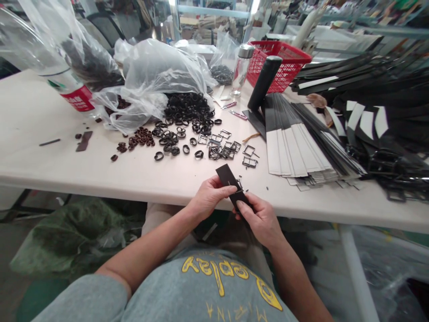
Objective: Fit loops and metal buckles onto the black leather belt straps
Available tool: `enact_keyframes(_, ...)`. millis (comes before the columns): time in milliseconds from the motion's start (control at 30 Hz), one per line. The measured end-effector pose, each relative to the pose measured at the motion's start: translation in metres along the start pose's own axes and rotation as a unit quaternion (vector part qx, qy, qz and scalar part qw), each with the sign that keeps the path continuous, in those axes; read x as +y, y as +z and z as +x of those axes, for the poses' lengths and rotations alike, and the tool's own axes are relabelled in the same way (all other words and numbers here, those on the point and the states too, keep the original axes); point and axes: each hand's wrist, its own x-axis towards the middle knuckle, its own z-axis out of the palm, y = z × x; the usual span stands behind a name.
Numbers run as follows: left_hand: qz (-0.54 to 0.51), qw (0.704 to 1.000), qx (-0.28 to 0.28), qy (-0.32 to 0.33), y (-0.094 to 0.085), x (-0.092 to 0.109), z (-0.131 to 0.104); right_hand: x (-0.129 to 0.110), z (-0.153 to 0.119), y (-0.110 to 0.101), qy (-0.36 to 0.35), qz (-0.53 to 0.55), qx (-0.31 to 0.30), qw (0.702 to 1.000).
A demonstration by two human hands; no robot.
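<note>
Between both hands, over the table's front edge, a black belt strap (225, 173) is held at a slant. My left hand (212, 193) pinches its upper part, the thumb lying across the strap. Lower down, my right hand (259, 216) grips the strap with the thumb on top and fingers beneath. A small metal piece, seemingly a buckle (239, 184), shows at the strap's right edge; the fingers partly hide it. Just beyond lie loose metal buckles (221, 150) in a small heap. Black belt loops (169, 138) and brown loops (142, 137) are scattered to the left.
Stacked straps with white ends (295, 150) lie at right, near a black bottle (265, 82), a glass bottle (240, 71) and a red basket (284, 62). Plastic bags (161, 67) and a large plastic bottle (72, 89) stand at left. Two pink thread snips (238, 115) lie mid-table.
</note>
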Motion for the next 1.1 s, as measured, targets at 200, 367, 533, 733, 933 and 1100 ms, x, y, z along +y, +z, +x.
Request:
enact_keyframes(200, -0.021, 0.999, -0.016, -0.019, 0.006, -0.002, -0.005, -0.005, 0.000, -0.001, -0.011, -0.018, 0.011, 1.000)
enact_keyframes(367, 0.010, 1.000, 0.014, 0.016, 0.004, -0.005, -0.006, -0.006, -0.001, -0.002, -0.010, -0.018, 0.005, 1.000)
enact_keyframes(533, 0.067, 0.994, 0.046, 0.072, 0.004, -0.005, -0.006, -0.008, -0.002, 0.000, -0.039, -0.038, 0.029, 0.998)
enact_keyframes(733, 0.101, 0.986, 0.067, 0.116, 0.010, -0.005, -0.012, -0.010, 0.000, 0.003, -0.038, -0.017, 0.055, 0.998)
enact_keyframes(933, 0.207, 0.947, 0.105, 0.223, 0.012, -0.004, -0.020, -0.013, -0.003, 0.007, -0.025, -0.046, 0.099, 0.994)
enact_keyframes(1100, 0.252, 0.924, 0.100, 0.270, 0.019, 0.002, -0.026, -0.015, 0.003, 0.008, -0.021, -0.042, 0.131, 0.990)
